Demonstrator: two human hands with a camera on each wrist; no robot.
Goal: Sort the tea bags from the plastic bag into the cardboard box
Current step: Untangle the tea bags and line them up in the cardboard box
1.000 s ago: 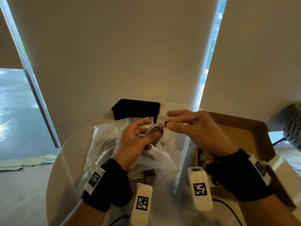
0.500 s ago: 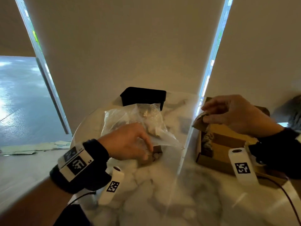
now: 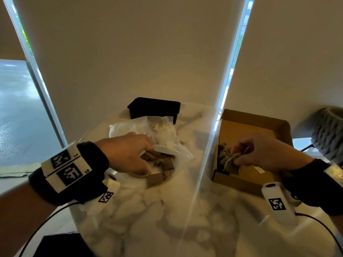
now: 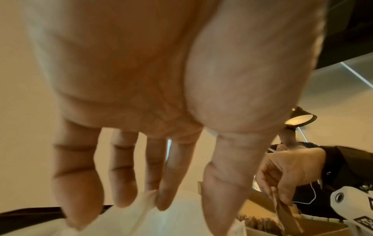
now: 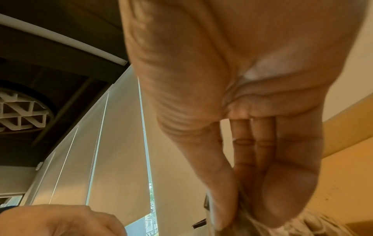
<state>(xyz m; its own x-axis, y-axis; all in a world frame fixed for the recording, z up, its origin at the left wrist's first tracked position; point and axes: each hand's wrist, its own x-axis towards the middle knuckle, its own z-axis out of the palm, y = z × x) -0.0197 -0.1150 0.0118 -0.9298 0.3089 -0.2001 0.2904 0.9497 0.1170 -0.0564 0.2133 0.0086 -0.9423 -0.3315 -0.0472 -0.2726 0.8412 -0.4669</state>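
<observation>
A clear plastic bag (image 3: 163, 130) lies on the marble table, its mouth toward me, with several brown tea bags (image 3: 167, 164) spilling from it. My left hand (image 3: 146, 156) reaches into that mouth; in the left wrist view its fingers (image 4: 125, 183) are straight and touch the plastic (image 4: 171, 223). An open cardboard box (image 3: 241, 184) stands at the right with several tea bags (image 3: 223, 153) piled in its left end. My right hand (image 3: 235, 156) is low inside the box, and its thumb and fingers (image 5: 222, 199) pinch one tea bag (image 3: 229, 162).
A black rectangular container (image 3: 154, 107) stands behind the plastic bag at the round table's (image 3: 167, 219) far edge. A grey knitted object (image 3: 328, 130) sits off to the right. Drawn blinds stand close behind the table. A dark object (image 3: 61, 245) is below the table's near left edge.
One second ago both hands held a tea bag above the plastic bag. Since then the right hand has carried it down into the box, and the left has dropped into the bag's mouth.
</observation>
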